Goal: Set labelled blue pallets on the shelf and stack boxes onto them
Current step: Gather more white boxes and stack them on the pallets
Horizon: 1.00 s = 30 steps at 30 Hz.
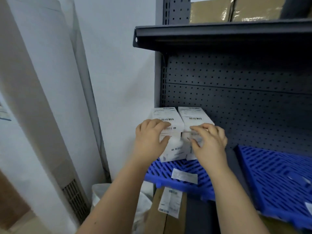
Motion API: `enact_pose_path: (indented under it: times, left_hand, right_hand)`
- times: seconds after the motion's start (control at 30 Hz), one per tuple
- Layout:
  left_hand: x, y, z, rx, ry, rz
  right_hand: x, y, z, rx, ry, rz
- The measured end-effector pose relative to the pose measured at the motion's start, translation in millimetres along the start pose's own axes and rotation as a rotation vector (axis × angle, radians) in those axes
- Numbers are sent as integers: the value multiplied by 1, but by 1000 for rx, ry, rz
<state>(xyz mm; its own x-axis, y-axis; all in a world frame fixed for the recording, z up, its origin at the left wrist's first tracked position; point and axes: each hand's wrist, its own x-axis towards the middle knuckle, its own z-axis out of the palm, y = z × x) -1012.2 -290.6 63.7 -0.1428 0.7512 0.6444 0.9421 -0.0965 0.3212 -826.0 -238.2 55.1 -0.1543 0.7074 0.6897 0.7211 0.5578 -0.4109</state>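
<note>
Several white boxes with barcode labels stand in two side-by-side stacks on a blue pallet (pixel 173 171) at the left end of the dark shelf. My left hand (pixel 150 137) grips the front of the left stack (pixel 166 115). On the right stack (pixel 194 115), my right hand (pixel 209 141) holds the front. A white label (pixel 184 176) lies on this pallet's front part. A second blue pallet (pixel 278 179) sits to the right on the same shelf, with nothing stacked on its visible part.
A dark pegboard back panel (pixel 244 98) rises behind the boxes. An upper shelf (pixel 219 32) carries brown cartons (pixel 236 9). Below the pallets stands a brown carton (pixel 162 215) with a label. A white wall and a white standing unit (pixel 33 98) are at the left.
</note>
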Motion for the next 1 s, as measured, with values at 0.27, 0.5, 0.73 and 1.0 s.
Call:
enact_pose_path:
  times: [0.27, 0.5, 0.73, 1.0]
  left_hand:
    - [-66, -5, -30, 36, -130, 46]
    - [-105, 9, -53, -22, -202, 61]
    - [-124, 44, -72, -61, -229, 158]
    - [-156, 95, -82, -88, -271, 210]
  right_hand:
    - [-72, -50, -26, -178, -133, 62]
    - [-128, -80, -63, -338, -196, 164]
    - [-149, -91, -106, -412, -158, 194]
    - [-193, -84, -167, -448, -138, 234]
